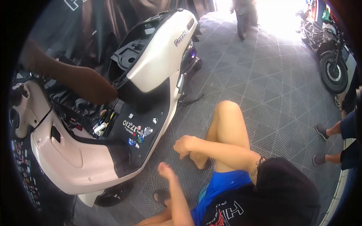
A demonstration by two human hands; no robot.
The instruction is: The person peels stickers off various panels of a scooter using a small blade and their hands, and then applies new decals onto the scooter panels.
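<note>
My right hand (183, 146) is curled closed in front of my bent right knee. Its palm side is hidden, so what it holds, if anything, does not show. Lower down, slightly blurred, my left hand (166, 170) has its fingers drawn together, and I cannot make out anything in them. Both hands are apart from the pale scooter (154, 71) standing to the left. Closest to them is its dark footboard (139, 143), which bears scattered stickers. The scooter's brown seat (81, 81) is tipped up, baring the under-seat bin (130, 56).
A bundle of small items (102, 126) sits by the footboard's far edge. Dark sheeting (102, 19) hangs behind the scooter. A motorcycle (333, 67) stands at upper right, and another bike (243, 22) is near the bright entrance. Another person's shoes (321, 132) show at right. Grey ribbed tiles (264, 83) cover the floor.
</note>
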